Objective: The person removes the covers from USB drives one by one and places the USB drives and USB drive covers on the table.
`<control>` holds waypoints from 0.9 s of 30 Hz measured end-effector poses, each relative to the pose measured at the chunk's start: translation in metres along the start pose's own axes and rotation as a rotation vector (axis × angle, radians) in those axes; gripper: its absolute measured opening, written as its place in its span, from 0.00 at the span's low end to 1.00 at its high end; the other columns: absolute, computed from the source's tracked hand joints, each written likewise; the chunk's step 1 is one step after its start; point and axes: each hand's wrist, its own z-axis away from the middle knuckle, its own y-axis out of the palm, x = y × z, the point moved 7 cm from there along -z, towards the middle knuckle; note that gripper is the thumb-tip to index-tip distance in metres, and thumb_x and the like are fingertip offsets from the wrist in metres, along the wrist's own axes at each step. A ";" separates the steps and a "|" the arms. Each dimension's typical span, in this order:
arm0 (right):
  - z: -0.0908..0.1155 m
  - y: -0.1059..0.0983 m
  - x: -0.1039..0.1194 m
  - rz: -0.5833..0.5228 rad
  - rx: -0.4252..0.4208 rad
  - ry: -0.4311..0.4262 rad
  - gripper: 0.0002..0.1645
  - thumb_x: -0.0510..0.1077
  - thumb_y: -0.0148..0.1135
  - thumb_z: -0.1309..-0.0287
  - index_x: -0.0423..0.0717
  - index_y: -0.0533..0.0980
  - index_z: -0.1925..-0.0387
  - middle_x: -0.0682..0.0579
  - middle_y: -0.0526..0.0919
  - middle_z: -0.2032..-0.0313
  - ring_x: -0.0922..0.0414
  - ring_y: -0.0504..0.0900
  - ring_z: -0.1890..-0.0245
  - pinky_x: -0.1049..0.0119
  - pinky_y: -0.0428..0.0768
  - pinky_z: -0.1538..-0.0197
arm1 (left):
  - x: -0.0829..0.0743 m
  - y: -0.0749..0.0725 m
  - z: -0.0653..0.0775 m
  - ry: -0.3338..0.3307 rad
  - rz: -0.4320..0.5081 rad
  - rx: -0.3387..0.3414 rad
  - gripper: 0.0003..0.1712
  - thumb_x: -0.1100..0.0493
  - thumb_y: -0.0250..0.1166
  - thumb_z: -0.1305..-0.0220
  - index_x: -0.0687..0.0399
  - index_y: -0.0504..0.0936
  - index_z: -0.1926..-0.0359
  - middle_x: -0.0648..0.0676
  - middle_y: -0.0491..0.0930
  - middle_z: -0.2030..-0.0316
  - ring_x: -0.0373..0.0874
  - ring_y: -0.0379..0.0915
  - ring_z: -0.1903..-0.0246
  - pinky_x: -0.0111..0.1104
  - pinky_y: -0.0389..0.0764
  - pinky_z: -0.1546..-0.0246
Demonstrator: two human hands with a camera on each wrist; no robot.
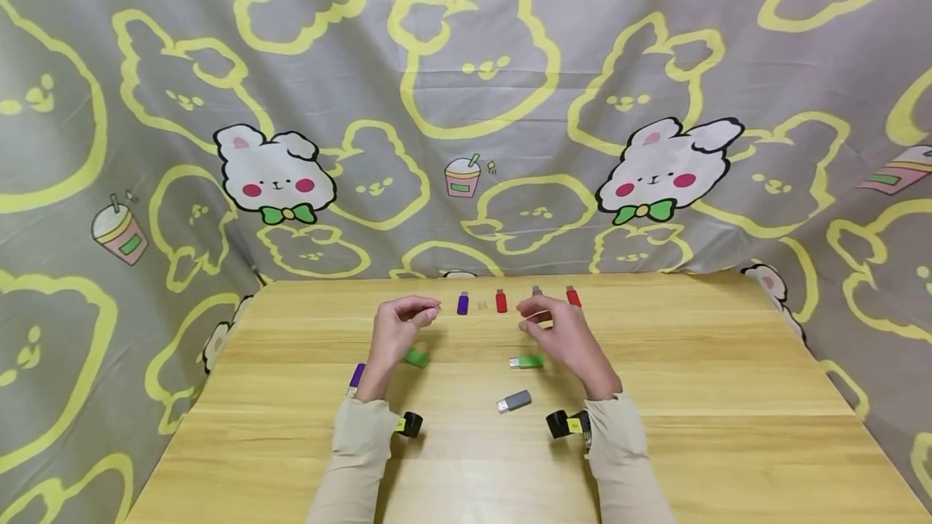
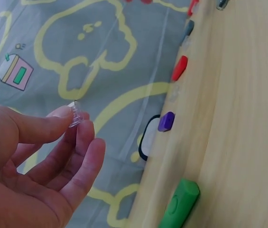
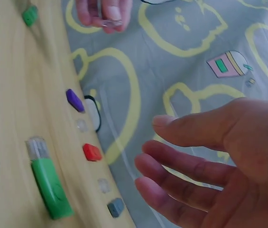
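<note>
My left hand (image 1: 396, 334) is raised above the table and pinches a small clear plastic cap (image 2: 75, 116) between thumb and fingertips. Below it lies a green USB stick (image 1: 417, 357), with a purple USB stick (image 1: 357, 376) beside the wrist. The right hand (image 1: 564, 334) holds nothing; its fingers are loosely bent, thumb apart from them in the right wrist view. Under that hand is another green USB stick (image 1: 531, 362), its connector end pointing left. Nearer the front lies a grey USB stick (image 1: 514, 401).
Along the table's back edge stand in a row a purple stick (image 1: 463, 304), a red stick (image 1: 501, 302), a grey stick (image 1: 536, 291) and another red stick (image 1: 574, 296). Small clear caps (image 3: 81, 125) lie between some of them. A patterned curtain (image 1: 510, 103) hangs behind the wooden table (image 1: 728, 395).
</note>
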 end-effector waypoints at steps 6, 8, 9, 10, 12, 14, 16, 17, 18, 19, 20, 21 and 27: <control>0.003 -0.007 -0.008 -0.011 0.020 0.027 0.12 0.32 0.71 0.39 0.41 0.84 0.53 0.43 0.88 0.57 0.48 0.87 0.57 0.53 0.86 0.52 | 0.009 0.004 -0.009 -0.035 -0.042 0.011 0.08 0.69 0.72 0.36 0.67 0.89 0.57 0.58 0.89 0.61 0.51 0.85 0.62 0.30 0.85 0.60; 0.003 -0.007 -0.009 -0.017 0.043 0.028 0.11 0.32 0.70 0.38 0.41 0.84 0.53 0.44 0.88 0.58 0.49 0.86 0.58 0.52 0.85 0.51 | 0.011 0.005 -0.015 -0.045 -0.063 0.003 0.07 0.68 0.71 0.36 0.65 0.90 0.57 0.58 0.89 0.62 0.56 0.85 0.61 0.37 0.86 0.58; 0.003 -0.007 -0.009 -0.021 0.054 0.031 0.11 0.32 0.70 0.38 0.40 0.84 0.54 0.44 0.88 0.59 0.49 0.86 0.58 0.52 0.85 0.51 | 0.011 0.006 -0.019 -0.048 -0.077 0.000 0.06 0.68 0.71 0.36 0.64 0.90 0.58 0.59 0.89 0.62 0.59 0.85 0.61 0.41 0.87 0.57; 0.004 -0.007 -0.010 -0.024 0.062 0.035 0.11 0.32 0.70 0.38 0.40 0.84 0.54 0.44 0.88 0.59 0.49 0.86 0.58 0.52 0.85 0.51 | 0.012 0.008 -0.023 -0.054 -0.091 0.001 0.06 0.67 0.71 0.35 0.63 0.90 0.58 0.59 0.89 0.62 0.60 0.85 0.60 0.45 0.86 0.56; 0.004 -0.007 -0.012 -0.029 0.077 0.043 0.11 0.32 0.70 0.39 0.40 0.84 0.54 0.44 0.88 0.58 0.49 0.86 0.57 0.52 0.84 0.50 | 0.014 0.011 -0.031 -0.066 -0.126 0.007 0.05 0.68 0.70 0.35 0.63 0.91 0.59 0.60 0.88 0.63 0.62 0.85 0.61 0.50 0.86 0.56; 0.005 -0.007 -0.013 -0.029 0.089 0.045 0.11 0.31 0.70 0.39 0.38 0.84 0.54 0.43 0.88 0.58 0.49 0.86 0.57 0.52 0.84 0.50 | 0.017 0.014 -0.038 -0.063 -0.173 0.022 0.04 0.69 0.70 0.35 0.63 0.91 0.61 0.60 0.88 0.65 0.62 0.85 0.63 0.49 0.86 0.59; 0.006 -0.008 -0.015 -0.032 0.095 0.047 0.12 0.31 0.70 0.39 0.37 0.84 0.54 0.42 0.88 0.57 0.48 0.86 0.57 0.52 0.84 0.50 | 0.020 0.018 -0.045 -0.053 -0.234 0.045 0.04 0.69 0.71 0.36 0.63 0.91 0.62 0.60 0.89 0.64 0.58 0.85 0.64 0.42 0.86 0.62; 0.007 -0.009 -0.016 -0.034 0.095 0.051 0.12 0.31 0.70 0.39 0.37 0.83 0.54 0.42 0.87 0.57 0.48 0.86 0.57 0.52 0.84 0.50 | 0.022 0.019 -0.048 -0.048 -0.259 0.056 0.03 0.69 0.72 0.37 0.63 0.91 0.63 0.60 0.89 0.65 0.57 0.85 0.64 0.38 0.86 0.63; 0.007 -0.010 -0.017 -0.035 0.094 0.056 0.12 0.31 0.70 0.39 0.36 0.83 0.54 0.42 0.87 0.57 0.48 0.86 0.57 0.52 0.84 0.50 | 0.024 0.020 -0.052 -0.042 -0.285 0.065 0.03 0.69 0.73 0.38 0.63 0.91 0.64 0.60 0.89 0.65 0.55 0.85 0.65 0.35 0.84 0.64; 0.008 -0.011 -0.018 -0.035 0.094 0.060 0.12 0.31 0.70 0.39 0.37 0.84 0.54 0.41 0.87 0.57 0.48 0.85 0.57 0.52 0.84 0.50 | 0.027 0.021 -0.054 -0.049 -0.299 0.075 0.02 0.69 0.73 0.39 0.63 0.91 0.64 0.60 0.89 0.65 0.54 0.85 0.65 0.32 0.83 0.66; 0.008 -0.011 -0.019 -0.033 0.094 0.062 0.11 0.31 0.70 0.39 0.36 0.84 0.54 0.41 0.87 0.58 0.48 0.85 0.57 0.52 0.84 0.50 | 0.029 0.022 -0.056 -0.063 -0.318 0.086 0.02 0.68 0.74 0.40 0.63 0.91 0.65 0.59 0.89 0.65 0.53 0.86 0.66 0.30 0.82 0.67; 0.009 -0.012 -0.021 -0.032 0.094 0.066 0.11 0.31 0.70 0.39 0.37 0.84 0.54 0.41 0.87 0.58 0.48 0.85 0.57 0.52 0.84 0.50 | 0.031 0.023 -0.058 -0.079 -0.331 0.096 0.02 0.68 0.75 0.40 0.63 0.91 0.65 0.59 0.89 0.65 0.52 0.86 0.65 0.30 0.82 0.67; 0.013 -0.019 -0.033 -0.030 0.080 0.102 0.11 0.32 0.70 0.39 0.36 0.83 0.54 0.42 0.87 0.58 0.47 0.85 0.57 0.54 0.84 0.52 | 0.038 0.030 -0.063 -0.122 -0.411 0.149 0.03 0.69 0.75 0.42 0.65 0.91 0.66 0.59 0.89 0.66 0.50 0.84 0.66 0.28 0.80 0.68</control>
